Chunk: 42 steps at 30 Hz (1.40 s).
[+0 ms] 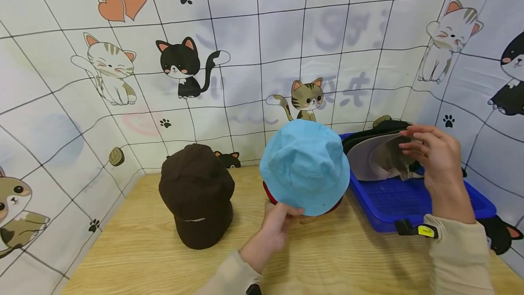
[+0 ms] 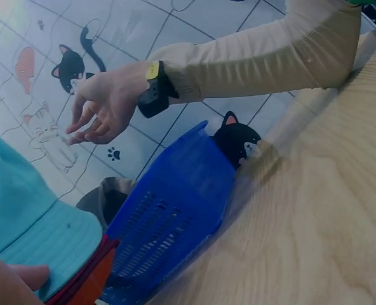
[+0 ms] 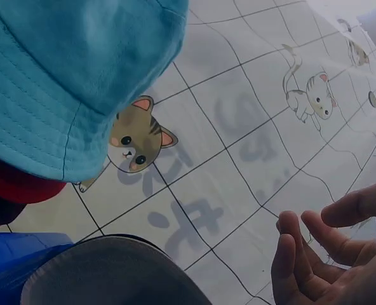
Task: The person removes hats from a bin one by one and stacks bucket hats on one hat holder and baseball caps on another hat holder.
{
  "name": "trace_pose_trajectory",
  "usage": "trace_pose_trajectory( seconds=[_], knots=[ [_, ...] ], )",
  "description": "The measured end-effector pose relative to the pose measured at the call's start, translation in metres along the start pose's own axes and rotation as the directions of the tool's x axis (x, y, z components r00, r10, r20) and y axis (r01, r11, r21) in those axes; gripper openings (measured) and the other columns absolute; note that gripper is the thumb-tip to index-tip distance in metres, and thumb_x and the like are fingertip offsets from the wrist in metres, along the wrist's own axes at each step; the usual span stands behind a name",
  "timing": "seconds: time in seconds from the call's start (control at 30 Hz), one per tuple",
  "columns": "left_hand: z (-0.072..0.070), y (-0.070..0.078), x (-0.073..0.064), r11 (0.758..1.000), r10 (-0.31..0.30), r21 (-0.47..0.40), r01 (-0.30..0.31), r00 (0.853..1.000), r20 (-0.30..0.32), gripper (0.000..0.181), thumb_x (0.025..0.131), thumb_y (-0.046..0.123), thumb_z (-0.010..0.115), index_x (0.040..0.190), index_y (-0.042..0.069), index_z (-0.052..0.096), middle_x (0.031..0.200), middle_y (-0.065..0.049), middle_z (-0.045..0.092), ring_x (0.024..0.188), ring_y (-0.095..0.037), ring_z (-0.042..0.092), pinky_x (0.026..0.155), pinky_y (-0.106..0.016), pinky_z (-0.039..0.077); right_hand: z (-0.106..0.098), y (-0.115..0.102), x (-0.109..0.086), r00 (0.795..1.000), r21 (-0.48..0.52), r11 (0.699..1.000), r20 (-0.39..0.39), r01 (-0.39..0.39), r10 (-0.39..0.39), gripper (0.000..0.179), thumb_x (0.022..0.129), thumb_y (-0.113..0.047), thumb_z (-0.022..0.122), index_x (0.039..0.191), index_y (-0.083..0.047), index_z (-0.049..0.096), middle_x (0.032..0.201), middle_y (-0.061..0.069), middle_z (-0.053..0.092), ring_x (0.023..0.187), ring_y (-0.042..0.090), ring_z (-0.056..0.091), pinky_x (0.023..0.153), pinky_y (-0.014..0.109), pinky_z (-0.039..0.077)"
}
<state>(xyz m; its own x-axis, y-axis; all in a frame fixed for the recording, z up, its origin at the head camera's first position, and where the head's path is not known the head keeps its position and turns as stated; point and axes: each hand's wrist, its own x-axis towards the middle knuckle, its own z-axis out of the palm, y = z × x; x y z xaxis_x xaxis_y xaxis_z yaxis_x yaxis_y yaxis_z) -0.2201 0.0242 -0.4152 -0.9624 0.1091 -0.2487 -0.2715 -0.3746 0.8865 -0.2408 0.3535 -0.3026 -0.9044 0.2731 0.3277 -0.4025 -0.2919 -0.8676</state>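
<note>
My left hand (image 1: 275, 226) pinches the front brim of a light blue bucket hat (image 1: 304, 167), thumb on top of the brim. Under it, red and orange layers of other headwear (image 2: 102, 270) peek out along the edge. My right hand (image 1: 444, 165) hangs over the blue basket (image 1: 370, 217), fingers loosely bent and holding nothing. Just left of those fingers in the head view, a grey-brimmed cap (image 1: 360, 160) leans in the basket against darker caps (image 1: 389, 126). In the right wrist view the fingers (image 3: 289, 260) are apart from the grey brim.
A dark brown baseball cap (image 1: 196, 190) sits on the wooden table (image 1: 135, 245) to the left, brim toward me. Behind the table and along both sides hangs a white gridded sheet (image 1: 245, 81) printed with cartoon cats.
</note>
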Motion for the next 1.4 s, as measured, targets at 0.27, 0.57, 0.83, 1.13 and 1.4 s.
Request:
trace_pose_trajectory(
  seconds=[0.27, 0.57, 0.83, 1.13, 1.4],
  knots=[
    [0.005, -0.010, -0.001, 1.000, -0.015, -0.007, 0.015, 0.999, 0.039, 0.042, 0.074, -0.012, 0.071, 0.108, 0.009, 0.057, 0.101, 0.003, 0.064, 0.095, -0.015, 0.061, 0.109, -0.037, 0.042, -0.008, 0.004, 0.004, 0.999, 0.030, 0.999, -0.028, -0.018, 0.019, 0.021, 0.106, -0.008, 0.052, 0.107, -0.004, 0.073, 0.093, 0.001, 0.080, 0.066, 0.016, 0.073, 0.063, 0.025, 0.058],
    [0.002, -0.022, 0.005, 0.998, -0.063, 0.005, 0.063, 0.990, 0.123, 0.033, 0.078, -0.015, 0.068, 0.099, 0.011, 0.064, 0.094, 0.002, 0.070, 0.087, -0.013, 0.068, 0.099, -0.037, 0.052, -0.013, 0.011, 0.006, 0.997, 0.003, 0.999, -0.051, -0.053, 0.053, 0.021, 0.107, -0.011, 0.052, 0.107, -0.006, 0.072, 0.094, -0.002, 0.079, 0.067, 0.014, 0.073, 0.065, 0.024, 0.057],
    [0.002, -0.024, 0.006, 0.985, -0.172, 0.046, 0.168, 0.977, 0.127, 0.031, 0.085, -0.004, 0.073, 0.111, 0.007, 0.060, 0.100, -0.001, 0.070, 0.094, -0.017, 0.068, 0.111, -0.049, 0.049, -0.018, 0.008, 0.007, 0.996, 0.056, 0.996, -0.056, -0.067, 0.070, 0.021, 0.107, -0.009, 0.051, 0.106, -0.005, 0.072, 0.092, 0.001, 0.080, 0.064, 0.017, 0.073, 0.064, 0.026, 0.057],
    [-0.001, -0.021, 0.004, 0.981, -0.193, -0.014, 0.195, 0.975, 0.107, 0.022, 0.084, -0.006, 0.068, 0.103, 0.004, 0.065, 0.096, -0.003, 0.072, 0.094, -0.018, 0.072, 0.108, -0.045, 0.051, -0.014, 0.010, 0.009, 0.995, 0.027, 0.996, -0.053, -0.080, 0.082, 0.021, 0.107, -0.010, 0.052, 0.107, -0.006, 0.073, 0.092, -0.001, 0.079, 0.066, 0.016, 0.074, 0.065, 0.024, 0.058],
    [-0.002, -0.012, 0.002, 0.983, -0.148, -0.100, 0.153, 0.988, 0.054, 0.025, 0.077, -0.013, 0.057, 0.086, 0.011, 0.059, 0.089, -0.001, 0.068, 0.082, -0.016, 0.069, 0.103, -0.041, 0.053, -0.022, 0.016, 0.011, 0.992, -0.036, 0.993, -0.063, -0.109, 0.107, 0.023, 0.108, -0.012, 0.050, 0.105, -0.011, 0.073, 0.090, -0.004, 0.078, 0.069, 0.013, 0.074, 0.066, 0.023, 0.059]
  ],
)
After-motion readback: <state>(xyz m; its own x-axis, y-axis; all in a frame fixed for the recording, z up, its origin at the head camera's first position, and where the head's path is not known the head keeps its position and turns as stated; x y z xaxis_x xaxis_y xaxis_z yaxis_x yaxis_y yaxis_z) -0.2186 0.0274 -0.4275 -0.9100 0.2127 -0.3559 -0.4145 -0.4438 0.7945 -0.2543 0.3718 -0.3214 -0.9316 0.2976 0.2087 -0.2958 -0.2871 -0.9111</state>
